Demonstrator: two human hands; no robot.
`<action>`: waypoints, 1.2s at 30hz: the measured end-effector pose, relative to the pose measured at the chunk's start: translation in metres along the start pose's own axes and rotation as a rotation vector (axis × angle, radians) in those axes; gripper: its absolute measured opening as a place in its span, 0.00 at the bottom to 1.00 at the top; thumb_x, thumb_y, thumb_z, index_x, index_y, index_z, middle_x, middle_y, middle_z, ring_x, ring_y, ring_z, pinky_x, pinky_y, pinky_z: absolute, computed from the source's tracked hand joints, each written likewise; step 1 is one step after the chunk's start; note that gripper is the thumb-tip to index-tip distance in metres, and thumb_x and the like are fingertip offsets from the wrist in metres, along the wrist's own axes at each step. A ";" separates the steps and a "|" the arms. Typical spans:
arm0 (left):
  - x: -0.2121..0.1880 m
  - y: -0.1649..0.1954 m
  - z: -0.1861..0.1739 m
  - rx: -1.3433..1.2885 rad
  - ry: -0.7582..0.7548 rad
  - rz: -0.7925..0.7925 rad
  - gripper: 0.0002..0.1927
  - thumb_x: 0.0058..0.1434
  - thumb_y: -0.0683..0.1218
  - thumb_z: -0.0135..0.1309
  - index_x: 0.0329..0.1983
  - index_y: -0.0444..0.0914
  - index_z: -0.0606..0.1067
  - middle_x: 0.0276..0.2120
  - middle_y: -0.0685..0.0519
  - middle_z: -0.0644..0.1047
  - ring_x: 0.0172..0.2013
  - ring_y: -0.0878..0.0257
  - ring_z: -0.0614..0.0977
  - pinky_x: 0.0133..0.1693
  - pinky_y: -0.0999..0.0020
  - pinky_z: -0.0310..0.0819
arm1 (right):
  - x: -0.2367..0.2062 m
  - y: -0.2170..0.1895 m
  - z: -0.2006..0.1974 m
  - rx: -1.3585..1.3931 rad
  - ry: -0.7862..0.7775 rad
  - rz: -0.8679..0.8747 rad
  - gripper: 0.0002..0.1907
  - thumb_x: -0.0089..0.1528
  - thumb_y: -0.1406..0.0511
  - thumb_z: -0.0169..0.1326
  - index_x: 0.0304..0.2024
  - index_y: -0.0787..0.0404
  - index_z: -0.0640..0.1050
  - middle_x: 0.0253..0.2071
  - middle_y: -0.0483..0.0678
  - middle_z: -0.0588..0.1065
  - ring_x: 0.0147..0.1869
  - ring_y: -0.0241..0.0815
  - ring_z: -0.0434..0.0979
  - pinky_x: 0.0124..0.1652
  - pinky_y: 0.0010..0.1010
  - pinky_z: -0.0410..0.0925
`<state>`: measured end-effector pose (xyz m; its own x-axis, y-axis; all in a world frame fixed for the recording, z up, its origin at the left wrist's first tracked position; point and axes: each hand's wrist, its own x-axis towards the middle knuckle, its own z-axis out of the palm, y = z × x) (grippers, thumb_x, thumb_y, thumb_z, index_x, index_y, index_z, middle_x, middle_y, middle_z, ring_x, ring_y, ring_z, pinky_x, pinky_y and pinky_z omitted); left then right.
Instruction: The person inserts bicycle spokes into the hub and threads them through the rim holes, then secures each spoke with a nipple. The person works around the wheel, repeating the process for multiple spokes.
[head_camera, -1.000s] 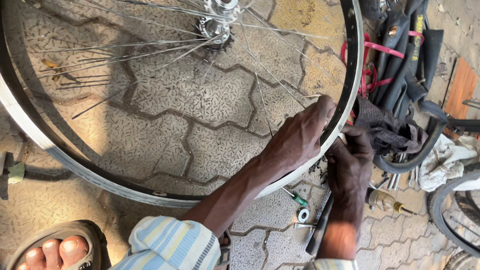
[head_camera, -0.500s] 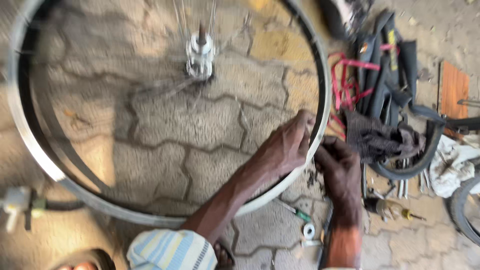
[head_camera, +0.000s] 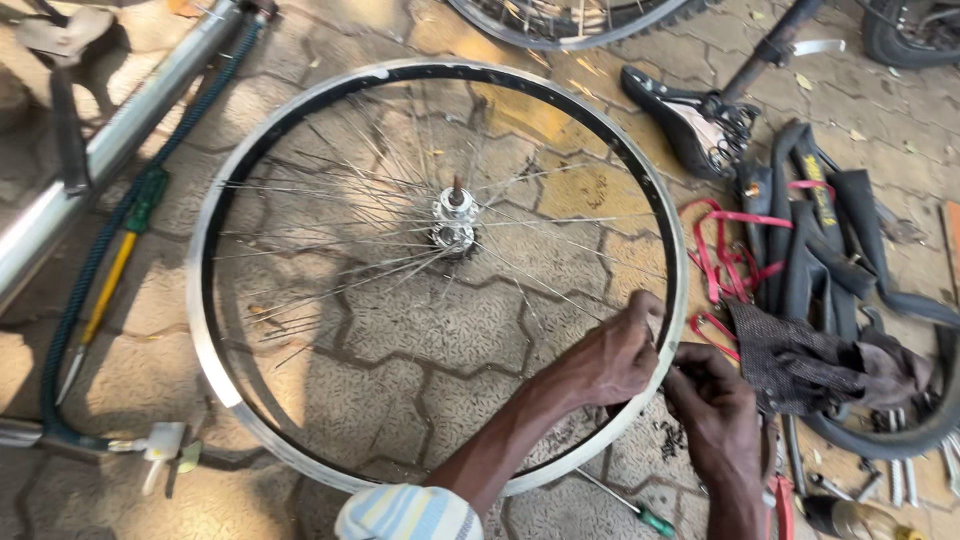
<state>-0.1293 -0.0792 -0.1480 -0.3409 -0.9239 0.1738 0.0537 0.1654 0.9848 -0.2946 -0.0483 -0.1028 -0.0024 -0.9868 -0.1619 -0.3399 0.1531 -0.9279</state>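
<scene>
Bare bicycle wheel (head_camera: 210, 300) lying flat on the paved floor (head_camera: 420, 330), hub (head_camera: 453, 222) uppermost. The left hand (head_camera: 610, 355) reaches inside the rim, fingers pinched on a spoke (head_camera: 560, 290) where it meets the rim; the right hand (head_camera: 715, 410) is curled against the rim's outer edge, and what it grips cannot be told. Good practice here appears to be steadying the rim from outside while working the spoke end in small turns. Inner tubes (head_camera: 830, 250) and a saddle (head_camera: 690, 120) lie beside.

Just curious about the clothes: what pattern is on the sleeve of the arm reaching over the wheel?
Pale blue, white and yellow stripes on the sleeve, seen in the head view.
</scene>
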 end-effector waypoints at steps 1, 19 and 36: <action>0.002 -0.003 0.002 -0.045 -0.006 0.034 0.19 0.67 0.36 0.41 0.58 0.30 0.52 0.40 0.53 0.77 0.26 0.62 0.81 0.19 0.71 0.82 | 0.001 0.000 -0.001 0.099 -0.013 -0.012 0.11 0.59 0.71 0.57 0.45 0.63 0.76 0.36 0.41 0.80 0.34 0.25 0.74 0.30 0.17 0.64; -0.003 0.004 -0.008 0.141 -0.050 -0.127 0.24 0.65 0.34 0.46 0.60 0.31 0.52 0.24 0.50 0.70 0.19 0.65 0.73 0.17 0.73 0.67 | -0.003 -0.005 -0.001 -0.336 0.048 0.018 0.09 0.63 0.69 0.58 0.45 0.64 0.80 0.28 0.45 0.80 0.28 0.32 0.76 0.27 0.23 0.69; 0.004 -0.009 -0.004 0.073 -0.065 -0.218 0.24 0.68 0.41 0.43 0.65 0.35 0.53 0.27 0.53 0.70 0.18 0.64 0.69 0.14 0.73 0.64 | -0.007 -0.011 0.006 -0.084 -0.055 -0.049 0.11 0.64 0.68 0.57 0.47 0.66 0.76 0.30 0.46 0.77 0.31 0.33 0.73 0.30 0.22 0.66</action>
<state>-0.1277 -0.0854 -0.1557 -0.3970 -0.9167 -0.0460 -0.0954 -0.0086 0.9954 -0.2849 -0.0427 -0.0940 0.0666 -0.9882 -0.1377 -0.4160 0.0979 -0.9041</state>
